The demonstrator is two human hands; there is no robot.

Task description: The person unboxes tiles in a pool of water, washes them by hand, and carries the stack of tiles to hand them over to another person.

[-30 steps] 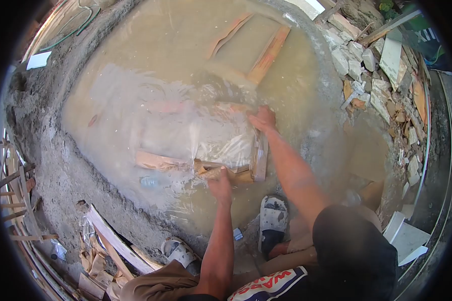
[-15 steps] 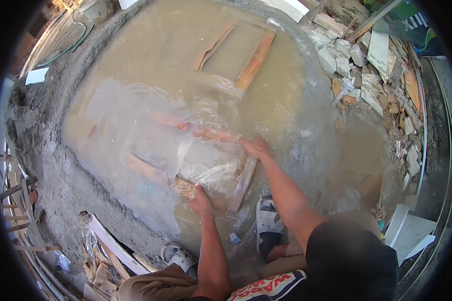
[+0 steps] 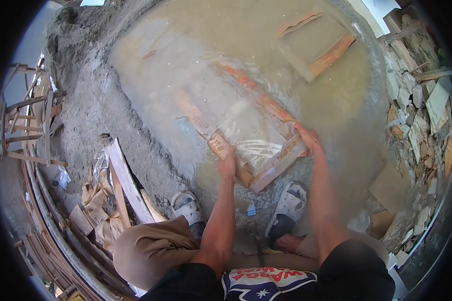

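Observation:
A rectangular wooden frame (image 3: 276,172) lies tilted in the murky water (image 3: 176,50), its near end lifted out and its far end partly under the surface. My left hand (image 3: 227,163) is closed on its left rail near the close corner. At the right corner my right hand (image 3: 310,139) grips the same frame. Between the rails, whitish streaks show through the water. A second wooden frame (image 3: 332,56) lies partly sunk farther off at the upper right, apart from my hands.
Wet grey mud (image 3: 98,95) rims the pool. Broken stone rubble (image 3: 419,95) is heaped at the right. Loose boards (image 3: 128,183) and crumpled brown paper (image 3: 105,233) lie at the left, with a wooden rack (image 3: 32,115) beyond. My sandalled feet stand at the near edge.
My view has turned left, and the scene appears shifted to the right. The held frame now lies at a different angle, its near end closer to me and raised. Both hands keep hold of it.

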